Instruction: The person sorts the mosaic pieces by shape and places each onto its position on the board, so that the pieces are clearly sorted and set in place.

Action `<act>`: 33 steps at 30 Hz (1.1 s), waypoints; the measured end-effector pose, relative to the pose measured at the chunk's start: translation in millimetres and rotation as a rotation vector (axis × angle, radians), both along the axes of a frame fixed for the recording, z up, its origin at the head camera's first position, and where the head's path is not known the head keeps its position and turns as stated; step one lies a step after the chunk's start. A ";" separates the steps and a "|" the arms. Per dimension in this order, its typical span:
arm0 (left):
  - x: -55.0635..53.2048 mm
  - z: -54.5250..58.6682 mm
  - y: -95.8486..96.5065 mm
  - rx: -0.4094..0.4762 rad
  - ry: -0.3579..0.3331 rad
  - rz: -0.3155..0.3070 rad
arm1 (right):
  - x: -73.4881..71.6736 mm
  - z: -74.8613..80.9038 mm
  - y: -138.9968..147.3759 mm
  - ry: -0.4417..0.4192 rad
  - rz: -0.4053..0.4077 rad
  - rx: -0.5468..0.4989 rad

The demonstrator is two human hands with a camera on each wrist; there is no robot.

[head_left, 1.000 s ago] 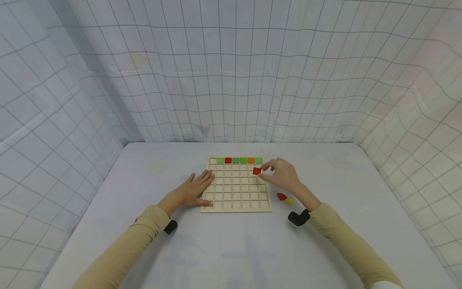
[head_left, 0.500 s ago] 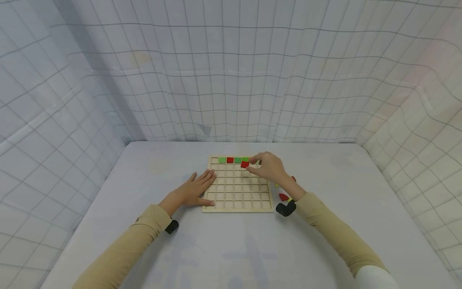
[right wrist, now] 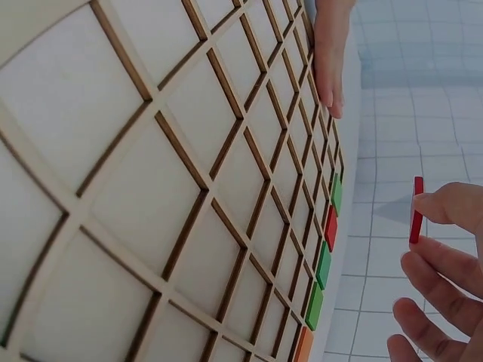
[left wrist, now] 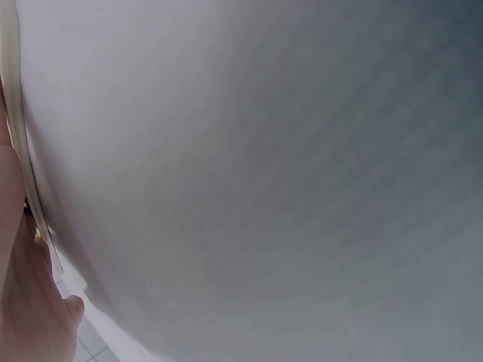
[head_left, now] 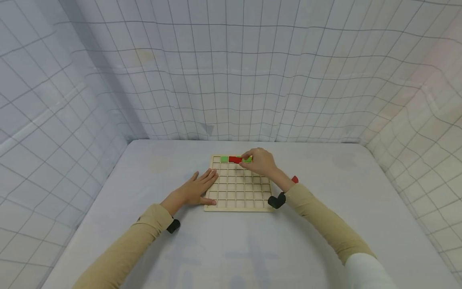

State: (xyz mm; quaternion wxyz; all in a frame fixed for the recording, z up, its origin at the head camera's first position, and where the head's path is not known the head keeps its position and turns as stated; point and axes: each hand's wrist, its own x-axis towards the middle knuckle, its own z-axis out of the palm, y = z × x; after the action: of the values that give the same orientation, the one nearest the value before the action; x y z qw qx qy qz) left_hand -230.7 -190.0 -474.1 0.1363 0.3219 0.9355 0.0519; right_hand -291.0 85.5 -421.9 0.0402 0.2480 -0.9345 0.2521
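Note:
A wooden grid board (head_left: 231, 188) lies on the table. Along its far row sit coloured square tiles, including a light green tile (right wrist: 336, 194), a red tile (right wrist: 332, 228), a dark green tile (right wrist: 324, 265) and an orange tile (right wrist: 303, 345). My right hand (head_left: 260, 162) pinches another red square tile (right wrist: 416, 210) between thumb and fingertips, raised above that row and apart from the board. It hides part of the row in the head view. My left hand (head_left: 196, 189) rests with spread fingers on the board's left edge. The left wrist view shows mostly pale, blurred surface.
A loose red piece (head_left: 294, 179) lies on the white table (head_left: 231, 249), right of the board and partly behind my right forearm. A black wrist mount (head_left: 276, 200) hangs under that wrist. Grid-patterned sheets (head_left: 231, 80) enclose the back and sides.
My right hand has carried the red tile leftward and slightly away from me, from the board's right side to the far row. The left hand stays on the board edge.

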 end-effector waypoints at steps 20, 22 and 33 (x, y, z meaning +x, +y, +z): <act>5.3 7.2 2.2 0.022 -0.009 0.007 | -20.5 -6.5 -36.6 -0.016 0.016 0.069; 5.3 7.5 1.8 0.023 -0.005 0.005 | -21.7 -7.7 -39.6 -0.022 0.020 0.074; 4.1 5.1 0.0 0.022 -0.011 0.001 | -33.1 -13.7 -54.6 -0.064 0.020 0.132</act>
State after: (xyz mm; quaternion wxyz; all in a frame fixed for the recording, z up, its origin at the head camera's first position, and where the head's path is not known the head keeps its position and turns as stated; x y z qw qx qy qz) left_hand -226.6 -190.0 -469.0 0.1377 0.3226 0.9343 0.0639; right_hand -324.1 30.9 -435.6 -0.0086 0.2512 -0.9474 0.1983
